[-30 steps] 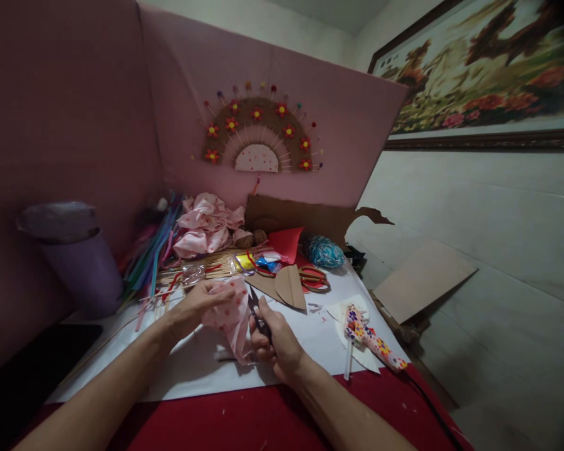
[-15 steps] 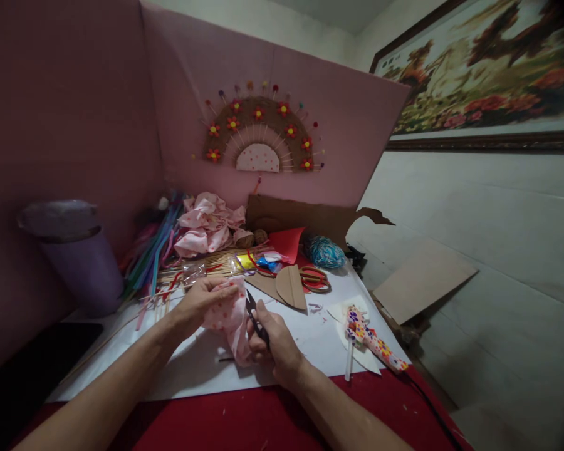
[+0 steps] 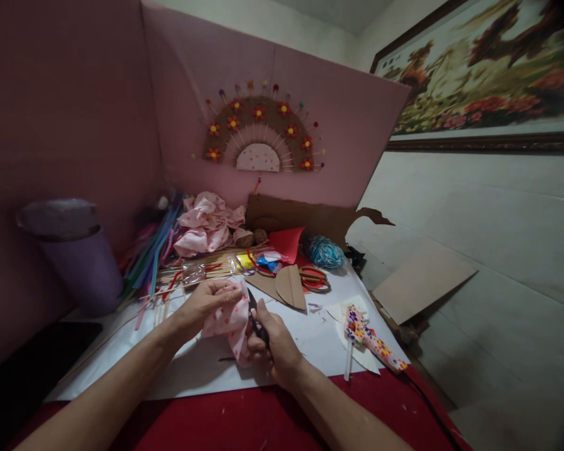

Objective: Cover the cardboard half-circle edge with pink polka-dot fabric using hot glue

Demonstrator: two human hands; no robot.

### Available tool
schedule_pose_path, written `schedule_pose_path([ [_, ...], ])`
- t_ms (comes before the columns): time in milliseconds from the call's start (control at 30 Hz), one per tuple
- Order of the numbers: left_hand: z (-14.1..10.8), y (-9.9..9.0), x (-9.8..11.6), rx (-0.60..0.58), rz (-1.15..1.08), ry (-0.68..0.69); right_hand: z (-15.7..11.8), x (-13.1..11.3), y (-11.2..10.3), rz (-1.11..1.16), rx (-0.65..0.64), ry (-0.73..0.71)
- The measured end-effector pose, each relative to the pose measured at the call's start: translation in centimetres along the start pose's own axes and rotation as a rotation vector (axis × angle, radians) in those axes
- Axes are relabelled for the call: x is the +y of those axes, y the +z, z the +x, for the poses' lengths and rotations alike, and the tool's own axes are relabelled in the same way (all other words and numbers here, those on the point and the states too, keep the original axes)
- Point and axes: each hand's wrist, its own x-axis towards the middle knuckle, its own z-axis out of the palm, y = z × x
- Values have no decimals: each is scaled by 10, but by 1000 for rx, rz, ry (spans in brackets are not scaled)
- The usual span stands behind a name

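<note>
My left hand (image 3: 205, 305) pinches the top of a pink fabric piece (image 3: 230, 322) with red dots, which hangs in folds over the white sheet (image 3: 178, 382). In my right hand (image 3: 273, 343) are small dark thread snips (image 3: 254, 308), blades pointing up along the fabric's right edge. The blades look close together, and whether fabric lies between them I cannot tell. The lower end of the fabric reaches the fingers of my right hand. Beyond the hands lie cut cardboard pieces (image 3: 289, 287) and brown-handled scissors (image 3: 316, 279).
A flower-patterned glue gun (image 3: 373, 341) rests at the right, its cord running off the red cloth (image 3: 207, 419). Behind are crumpled pink fabric (image 3: 207, 225), blue yarn (image 3: 326, 252) and thin sticks (image 3: 207, 261). A purple bin (image 3: 82, 269) stands left, before an upright pink panel (image 3: 348, 131).
The snips' blades have drawn closer together at the fabric's edge. Both hands keep almost the same place, and the fabric has shifted only slightly.
</note>
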Motion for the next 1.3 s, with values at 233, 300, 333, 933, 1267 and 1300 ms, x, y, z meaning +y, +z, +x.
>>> schedule_pose_path([
  [233, 1, 0, -1, 24, 27, 2, 0, -1, 0, 17, -9, 3],
  [300, 1, 1, -2, 10, 47, 6, 0, -1, 0, 24, -6, 6],
  [333, 1, 1, -2, 3, 59, 10, 0, -1, 0, 25, -1, 9],
  [933, 1, 3, -2, 7, 100, 38, -5, -6, 8, 100, 38, 1],
  [1267, 3, 3, -5, 26, 97, 33, -5, -5, 7, 136, 36, 9],
  [1300, 3, 3, -5, 25, 96, 30, -5, -4, 7, 138, 36, 15],
])
